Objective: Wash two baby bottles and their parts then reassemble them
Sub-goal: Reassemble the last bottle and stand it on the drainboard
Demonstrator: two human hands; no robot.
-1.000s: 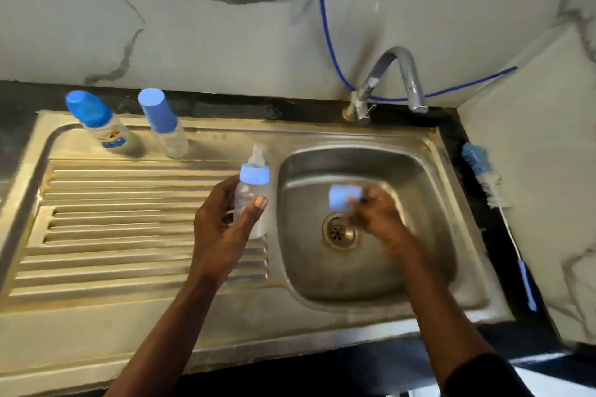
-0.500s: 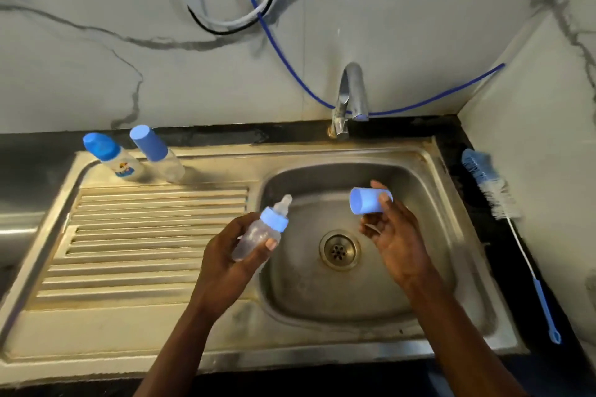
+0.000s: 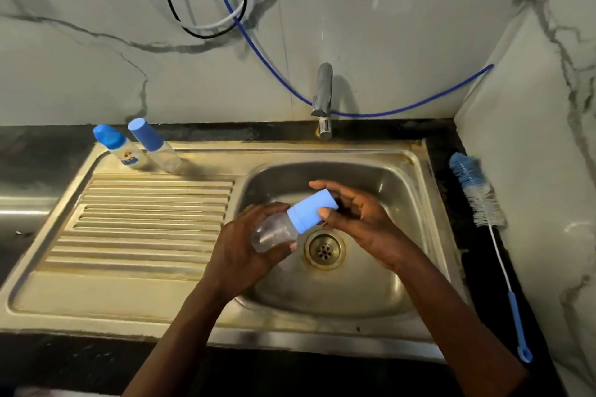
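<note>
**Desk:** What did each hand have hold of over the sink (image 3: 410,158)?

**Photographer:** The left hand (image 3: 245,245) was wrapped round the clear body of the baby bottle (image 3: 274,232). The right hand (image 3: 361,222) pinched the blue cap (image 3: 311,211) between thumb and fingers. The cap sat over the bottle's neck, just beyond the left-hand grip and above the drain (image 3: 324,250).

**Desk:** How would it likely handle?

**Photographer:** As light, stiff plastic, apparently empty, and possibly wet and slippery, though wetness could not be made out. The body looked the surest hold. The smooth cap was best taken by its sides, near the rim, lest it slip into the basin.
</note>
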